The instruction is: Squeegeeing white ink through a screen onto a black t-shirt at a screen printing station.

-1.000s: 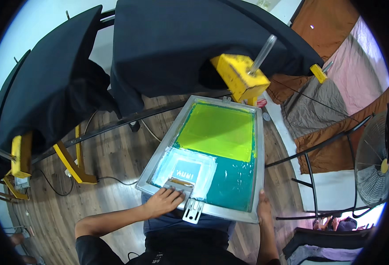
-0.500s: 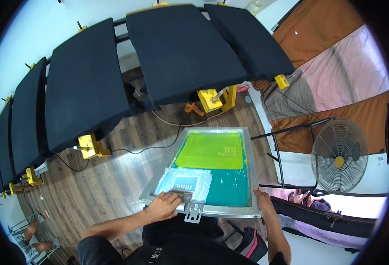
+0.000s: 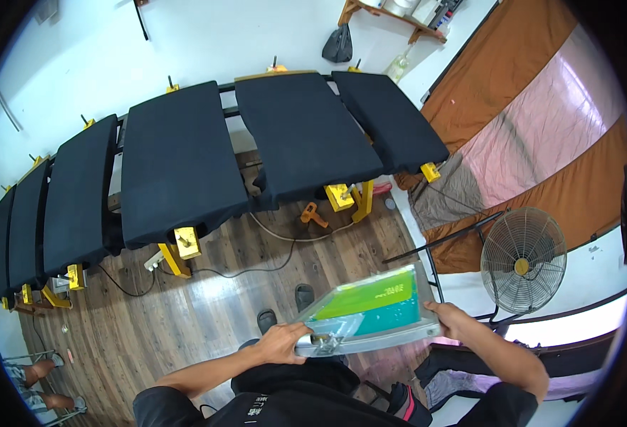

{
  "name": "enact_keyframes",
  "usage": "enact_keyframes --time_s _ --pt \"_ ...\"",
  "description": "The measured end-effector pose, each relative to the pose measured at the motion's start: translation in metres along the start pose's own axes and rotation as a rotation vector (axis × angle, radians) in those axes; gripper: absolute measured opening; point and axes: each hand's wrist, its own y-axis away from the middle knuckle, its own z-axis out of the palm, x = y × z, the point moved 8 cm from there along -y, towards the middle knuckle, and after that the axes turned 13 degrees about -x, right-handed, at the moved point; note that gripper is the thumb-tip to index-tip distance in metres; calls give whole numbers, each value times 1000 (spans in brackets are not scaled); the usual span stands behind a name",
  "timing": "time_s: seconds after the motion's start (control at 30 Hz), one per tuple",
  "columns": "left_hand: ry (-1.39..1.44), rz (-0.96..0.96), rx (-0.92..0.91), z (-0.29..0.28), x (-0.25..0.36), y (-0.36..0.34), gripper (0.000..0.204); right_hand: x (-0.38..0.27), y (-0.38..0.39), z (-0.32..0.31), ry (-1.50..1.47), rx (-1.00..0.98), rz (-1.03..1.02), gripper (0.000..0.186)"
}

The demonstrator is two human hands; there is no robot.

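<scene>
A screen-printing frame (image 3: 377,343) with a pale metal rim is held in front of my body, tilted steeply. Its mesh has a lime-green area (image 3: 363,293) with light lettering, and a teal area (image 3: 388,319). Clear tape (image 3: 333,341) covers part of the near left corner. My left hand (image 3: 283,343) is closed round that corner, beside a shiny metal piece I cannot make out fully. My right hand (image 3: 450,320) grips the right side of the rim, fingers partly hidden behind it.
A row of boards covered in black cloth (image 3: 182,160) stands ahead on yellow brackets (image 3: 187,243). Beneath them are a cable and an orange heat gun (image 3: 315,215). Dark sandals (image 3: 266,320) lie on the wooden floor. At right stands a metal fan (image 3: 523,260). Another person's legs (image 3: 46,384) show at lower left.
The frame has tipped from nearly face-up to a steep tilt and moved right, with both hands still on it. My view has lifted, showing more wall and the sandals.
</scene>
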Motion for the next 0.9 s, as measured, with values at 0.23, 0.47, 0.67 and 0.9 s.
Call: enact_keyframes --time_s 0.23,0.47,0.67,0.9 --pt "71 234 98 -83 173 28 61 -79 284 -8 379 200 -97 43" --pt "-25 546 279 -134 272 28 53 -51 453 -36 183 644 -587 39" --pt "-308 702 355 -136 312 -1 50 31 504 -79 161 878 -795 59" --pt "-715 622 467 -163 299 -63 28 26 372 -138 -87 590 -1175 51"
